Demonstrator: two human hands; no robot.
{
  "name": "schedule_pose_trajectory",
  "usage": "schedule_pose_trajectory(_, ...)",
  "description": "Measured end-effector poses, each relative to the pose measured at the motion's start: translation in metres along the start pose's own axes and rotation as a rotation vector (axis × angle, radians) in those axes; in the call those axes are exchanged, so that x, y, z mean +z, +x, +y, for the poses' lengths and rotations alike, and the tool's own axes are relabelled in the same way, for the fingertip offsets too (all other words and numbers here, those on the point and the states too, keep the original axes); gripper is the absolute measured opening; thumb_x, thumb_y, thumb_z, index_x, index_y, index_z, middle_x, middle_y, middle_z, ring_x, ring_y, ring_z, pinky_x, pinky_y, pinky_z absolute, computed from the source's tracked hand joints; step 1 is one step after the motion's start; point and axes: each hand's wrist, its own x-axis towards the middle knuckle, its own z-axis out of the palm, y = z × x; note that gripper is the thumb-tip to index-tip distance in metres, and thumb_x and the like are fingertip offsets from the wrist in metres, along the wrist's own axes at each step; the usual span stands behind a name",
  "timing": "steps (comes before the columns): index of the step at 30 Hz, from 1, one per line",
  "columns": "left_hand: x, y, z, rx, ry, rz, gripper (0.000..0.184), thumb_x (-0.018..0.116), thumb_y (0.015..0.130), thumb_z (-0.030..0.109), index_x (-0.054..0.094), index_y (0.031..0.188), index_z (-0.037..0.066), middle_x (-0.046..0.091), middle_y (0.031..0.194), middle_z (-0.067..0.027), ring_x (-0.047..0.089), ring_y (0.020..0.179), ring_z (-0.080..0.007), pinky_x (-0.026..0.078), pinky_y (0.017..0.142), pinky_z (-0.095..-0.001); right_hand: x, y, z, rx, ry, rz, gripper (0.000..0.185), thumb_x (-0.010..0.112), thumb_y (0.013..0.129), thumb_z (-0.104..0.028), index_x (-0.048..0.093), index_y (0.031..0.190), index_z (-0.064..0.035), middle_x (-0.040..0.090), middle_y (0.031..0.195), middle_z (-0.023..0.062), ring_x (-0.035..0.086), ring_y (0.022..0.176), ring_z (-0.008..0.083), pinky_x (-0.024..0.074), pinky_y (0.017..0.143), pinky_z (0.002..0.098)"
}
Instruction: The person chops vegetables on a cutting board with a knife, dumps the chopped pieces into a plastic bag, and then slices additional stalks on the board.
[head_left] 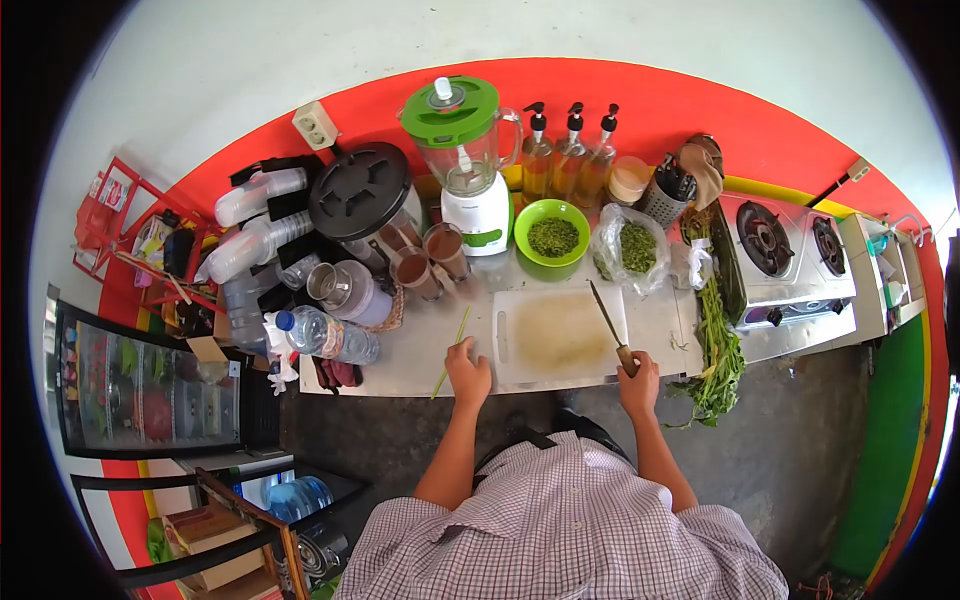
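My right hand (pixel 639 384) is wrapped round the handle of a knife (pixel 608 318), whose blade points up and left over the right part of a white cutting board (pixel 510 370). The board has a stained, yellowish middle. Left of the board, my left hand (pixel 468 372) rests at the counter's front edge, its fingers curled beside a thin green stalk (pixel 462 325); whether they grip it is too small to tell. Behind the board are a green bowl (pixel 552 270) of chopped greens and a clear plastic bag (pixel 655 278) with more chopped greens.
A blender (pixel 475 215), brown cups (pixel 447 248) and a water bottle (pixel 335 338) stand to the left. Oil bottles (pixel 568 165) line the back. On the right are leafy stalks (pixel 718 355) overhanging the counter's edge and a gas stove (pixel 795 285).
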Motion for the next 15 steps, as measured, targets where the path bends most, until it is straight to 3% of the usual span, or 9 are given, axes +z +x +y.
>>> schedule_pose_trajectory(2,-0.014,0.001,-0.006,0.007,0.104,0.166,0.041,0.067,0.077,0.002,0.061,0.118,0.003,0.06,0.113,-0.0172,0.054,0.108,-0.0372,0.042,0.097,-0.0454,-0.003,-0.008,0.0,0.005,0.024,-0.003,0.033,0.074,0.081,-0.017,0.06,0.109,-0.0044,0.065,0.103,0.0173,0.063,0.094,0.0363,0.0503,0.083,0.0465)
schedule_pose_trajectory(5,-0.031,0.002,-0.017,-0.016,0.277,0.185,0.041,0.071,0.078,0.005,0.059,0.118,0.004,0.06,0.111,-0.0156,0.055,0.104,-0.0354,0.042,0.095,-0.0457,0.0,-0.023,0.0,0.024,0.222,-0.072,0.032,0.074,0.082,-0.017,0.06,0.107,-0.0024,0.067,0.097,0.0194,0.065,0.089,0.0382,0.0513,0.08,0.0452)
schedule_pose_trajectory(9,-0.041,-0.001,-0.027,-0.033,0.284,0.087,0.024,0.073,0.081,0.007,0.064,0.103,0.007,0.064,0.1,-0.0104,0.056,0.094,-0.0327,0.045,0.086,-0.044,0.002,-0.043,-0.006,0.103,0.203,-0.156,0.035,0.073,0.085,-0.017,0.059,0.111,0.0015,0.07,0.092,0.0191,0.068,0.084,0.0362,0.053,0.077,0.0404)
schedule_pose_trajectory(10,-0.038,-0.001,-0.031,-0.024,0.263,0.098,0.014,0.071,0.083,0.006,0.066,0.095,0.007,0.065,0.093,-0.009,0.057,0.091,-0.0318,0.046,0.083,-0.0429,0.004,-0.049,-0.008,0.04,0.191,-0.143,0.036,0.072,0.085,-0.017,0.059,0.112,0.0022,0.07,0.094,0.021,0.068,0.086,0.0374,0.0528,0.078,0.0411)
schedule_pose_trajectory(12,-0.034,-0.004,-0.03,-0.034,0.182,0.095,0.013,0.071,0.084,0.006,0.066,0.095,0.006,0.065,0.092,-0.0091,0.058,0.09,-0.0313,0.046,0.082,-0.0426,0.006,-0.056,-0.008,-0.053,0.174,-0.134,0.038,0.071,0.086,-0.019,0.059,0.114,0.0035,0.069,0.098,0.0258,0.068,0.09,0.0399,0.0524,0.079,0.0424)
schedule_pose_trajectory(15,-0.029,-0.009,-0.014,-0.02,0.061,0.089,0.011,0.069,0.085,0.005,0.065,0.095,0.005,0.064,0.09,-0.0099,0.059,0.088,-0.0307,0.047,0.08,-0.0423,0.006,-0.058,-0.01,-0.068,0.139,-0.194,0.036,0.07,0.087,-0.019,0.059,0.113,0.0035,0.069,0.097,0.0257,0.068,0.09,0.0398,0.0523,0.078,0.0425)
